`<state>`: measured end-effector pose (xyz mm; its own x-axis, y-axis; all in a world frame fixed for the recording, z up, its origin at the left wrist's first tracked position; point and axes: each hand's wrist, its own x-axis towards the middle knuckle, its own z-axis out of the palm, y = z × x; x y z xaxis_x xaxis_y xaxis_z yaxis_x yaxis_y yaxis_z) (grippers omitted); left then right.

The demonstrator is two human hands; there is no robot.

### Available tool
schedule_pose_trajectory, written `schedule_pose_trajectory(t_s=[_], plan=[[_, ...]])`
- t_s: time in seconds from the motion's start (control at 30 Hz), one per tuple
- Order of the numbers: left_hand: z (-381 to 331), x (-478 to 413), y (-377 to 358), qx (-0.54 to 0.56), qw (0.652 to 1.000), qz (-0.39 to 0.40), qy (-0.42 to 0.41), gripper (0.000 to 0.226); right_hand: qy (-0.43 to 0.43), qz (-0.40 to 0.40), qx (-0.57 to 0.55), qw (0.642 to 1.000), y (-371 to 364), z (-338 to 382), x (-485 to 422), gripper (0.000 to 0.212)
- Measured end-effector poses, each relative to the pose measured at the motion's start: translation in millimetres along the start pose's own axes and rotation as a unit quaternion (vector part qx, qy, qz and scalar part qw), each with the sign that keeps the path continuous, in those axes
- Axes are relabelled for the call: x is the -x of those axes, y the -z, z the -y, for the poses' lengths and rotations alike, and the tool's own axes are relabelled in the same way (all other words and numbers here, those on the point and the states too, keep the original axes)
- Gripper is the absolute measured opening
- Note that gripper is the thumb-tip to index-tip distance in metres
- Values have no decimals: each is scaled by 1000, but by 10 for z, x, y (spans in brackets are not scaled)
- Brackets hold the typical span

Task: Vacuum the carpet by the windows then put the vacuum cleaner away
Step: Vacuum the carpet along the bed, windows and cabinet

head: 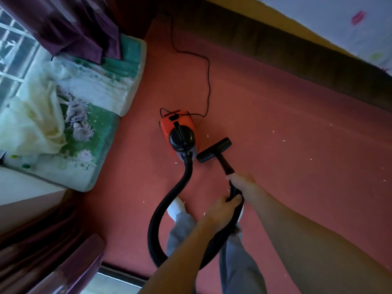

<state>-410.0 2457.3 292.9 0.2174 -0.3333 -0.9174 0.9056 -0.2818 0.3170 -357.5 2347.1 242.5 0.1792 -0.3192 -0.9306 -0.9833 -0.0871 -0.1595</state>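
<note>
Hands, both holding: right hand gripped the wand; left hand gripped the hose just behind. The wand's long axis ran toward 11 o'clock, with the right hand nearer the floor head on the carpet. Vacuum cleaner lay just beside the head at 10 o'clock, likely blocking a sweep that way. Pale specks at 2 o'clock; cord at 12; cushions at 9.

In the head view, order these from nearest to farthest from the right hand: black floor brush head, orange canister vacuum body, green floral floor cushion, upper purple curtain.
From the right hand:
1. Black floor brush head, just ahead.
2. Orange canister vacuum body, ahead and left.
3. Green floral floor cushion, far left.
4. Upper purple curtain, top left by the window.
</note>
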Motion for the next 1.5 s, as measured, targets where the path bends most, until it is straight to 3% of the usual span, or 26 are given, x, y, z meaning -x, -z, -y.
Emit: schedule_pose_trajectory(t_s=[0.13,0.2,0.47,0.73,0.93,1.1,1.23,1.33,1.5], plan=[[23,-232,-52,70,997,6,24,44,12,-34,57,998,-14,-36,-334,16],[50,-298,-94,78,996,18,33,48,20,-40,78,996,0,-80,-372,30],[216,-300,-324,138,990,26,34,43,97,-88,221,966,77,-194,-251,36],[101,-540,-536,230,973,20,23,30,167,-105,380,904,185,-14,-436,32],[39,-701,-806,262,965,-11,18,30,177,-98,393,897,436,1,-646,32],[37,-682,-939,200,979,5,31,29,146,-80,308,937,585,-182,-788,30],[160,-610,-905,102,993,25,56,38,57,-78,140,985,726,-563,-779,34],[337,-621,-886,-22,998,20,53,55,-5,-67,7,998,774,-861,-630,20],[341,-498,-764,-83,996,17,29,22,-24,-40,-143,989,610,-986,-521,21]])
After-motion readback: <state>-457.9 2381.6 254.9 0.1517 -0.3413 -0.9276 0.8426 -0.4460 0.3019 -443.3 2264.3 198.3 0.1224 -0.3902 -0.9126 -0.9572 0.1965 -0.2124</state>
